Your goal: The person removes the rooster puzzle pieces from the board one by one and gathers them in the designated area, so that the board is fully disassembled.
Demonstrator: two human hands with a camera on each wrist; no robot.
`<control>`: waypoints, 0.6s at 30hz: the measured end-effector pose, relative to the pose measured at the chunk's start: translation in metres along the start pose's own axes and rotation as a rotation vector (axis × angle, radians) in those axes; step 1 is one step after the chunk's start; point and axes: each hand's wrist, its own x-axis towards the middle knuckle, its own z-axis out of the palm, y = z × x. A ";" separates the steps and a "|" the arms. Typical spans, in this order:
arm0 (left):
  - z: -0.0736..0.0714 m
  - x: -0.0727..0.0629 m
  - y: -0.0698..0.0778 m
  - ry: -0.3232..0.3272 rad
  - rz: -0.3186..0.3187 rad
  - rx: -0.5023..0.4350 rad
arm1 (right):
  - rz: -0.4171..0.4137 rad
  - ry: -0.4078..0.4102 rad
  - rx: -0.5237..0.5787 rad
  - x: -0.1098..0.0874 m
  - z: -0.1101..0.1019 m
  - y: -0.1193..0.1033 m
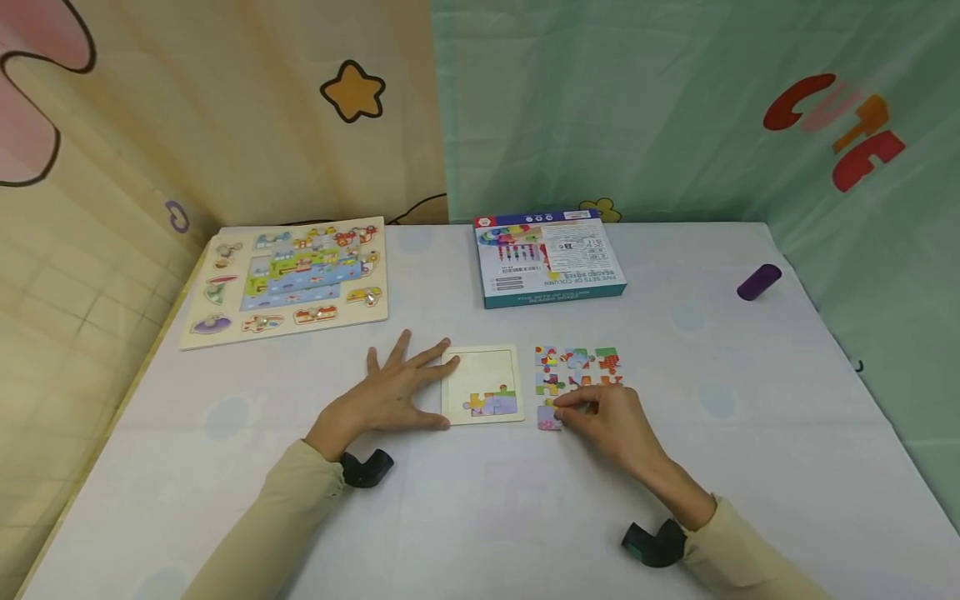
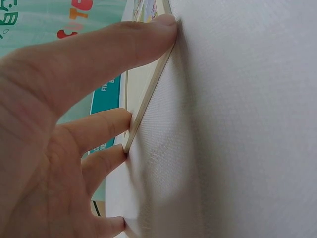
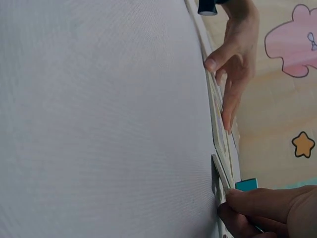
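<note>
A square wooden puzzle tray (image 1: 480, 371) lies in front of the person, with a few joined pieces (image 1: 495, 404) in its lower right corner. My left hand (image 1: 393, 392) spreads its fingers along the tray's left side; thumb and fingertips touch the rim, as the left wrist view also shows. Just right of the tray, loose jigsaw pieces (image 1: 577, 358) lie in rows. My right hand (image 1: 611, 421) pinches a purple puzzle piece (image 1: 548, 419) at the lower left of these rows. In the right wrist view this piece (image 3: 221, 171) is tilted, one edge off the table. The hand hides some pieces.
A larger wooden board (image 1: 315, 321) with knobbed vehicle pieces and stacked picture puzzles lies at the back left. A flat boxed set (image 1: 555, 258) rests at the back middle. A purple cylinder (image 1: 759, 282) lies at the far right. Patterned curtains (image 1: 600, 108) hang behind the table.
</note>
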 end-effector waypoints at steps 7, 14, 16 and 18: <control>0.000 0.000 0.000 0.004 0.005 0.005 | -0.031 0.004 -0.024 0.001 0.000 -0.001; 0.000 0.000 0.000 0.007 0.010 -0.007 | -0.024 0.004 -0.029 0.001 0.001 -0.001; 0.000 0.000 0.000 0.008 0.009 -0.006 | -0.029 0.006 -0.032 0.001 0.001 -0.001; 0.000 0.000 0.000 0.008 0.008 -0.003 | -0.041 0.011 -0.040 0.001 0.001 0.000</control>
